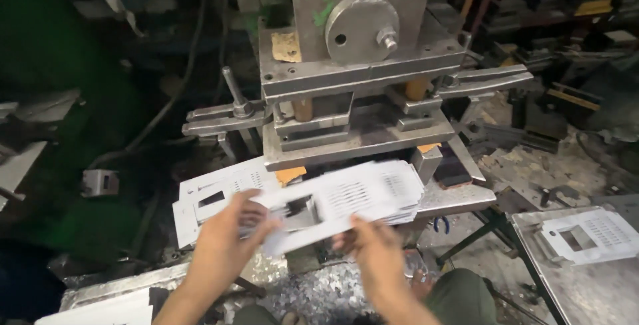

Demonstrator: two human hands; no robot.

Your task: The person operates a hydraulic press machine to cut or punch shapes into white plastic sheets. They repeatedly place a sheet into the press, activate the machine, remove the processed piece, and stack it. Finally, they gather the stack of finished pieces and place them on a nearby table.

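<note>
Landmark: grey metal press (359, 65), upright at the middle of the view.
Left hand (223, 242): below the press and left of its bed, fingers closed round the near left end of a fanned stack of white punched sheets (346, 202).
Right hand (376, 248): below the press, under the stack's right half, fingers curled up against the underside; holding it from beneath.
Stack of white punched sheets: held in the air just in front of the press bed, tilted up toward the right, each sheet with a rectangular cut-out and a patch of small slots.
Second white pile (219, 195): lying flat at the press's lower left, partly behind the left hand.
Single white punched sheet (589, 235): on a steel table (586, 285) well to the lower right of the press.
Blue-handled pliers (441, 224): just under the right edge of the press bed.
</note>
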